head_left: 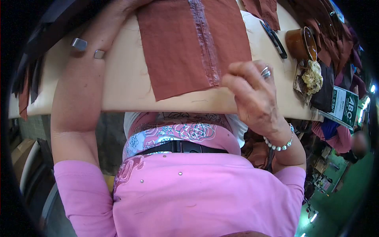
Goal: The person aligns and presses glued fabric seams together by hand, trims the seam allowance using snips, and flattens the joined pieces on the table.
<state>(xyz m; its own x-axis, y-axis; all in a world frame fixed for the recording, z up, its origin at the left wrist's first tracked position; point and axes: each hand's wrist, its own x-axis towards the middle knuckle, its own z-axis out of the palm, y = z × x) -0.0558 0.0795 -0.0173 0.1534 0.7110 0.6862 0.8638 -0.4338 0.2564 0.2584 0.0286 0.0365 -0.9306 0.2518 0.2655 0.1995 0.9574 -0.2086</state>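
A rust-brown cloth piece (pixel 177 51) lies on the pale table, with a glossy, wet-looking purplish strip (pixel 203 35) running down it to the near edge. My right hand (pixel 252 87) is closed, its curled fingers right beside the lower end of that strip; whatever they may pinch is hidden. A ring and a beaded bracelet are on this hand and wrist. My left arm reaches up across the table's left side. Only the edge of my left hand (pixel 136 3) shows at the top, near the cloth's far left corner, with its fingers out of frame.
A dark cutter-like tool (pixel 273 39) lies right of the cloth. Beyond it are a brown pot (pixel 298 44), a crumpled yellowish lump (pixel 312 77) and a green-and-white ABC packet (pixel 343 104). More brown cloth (pixel 331 35) is heaped at the far right. Another person (pixel 335 136) is in the background.
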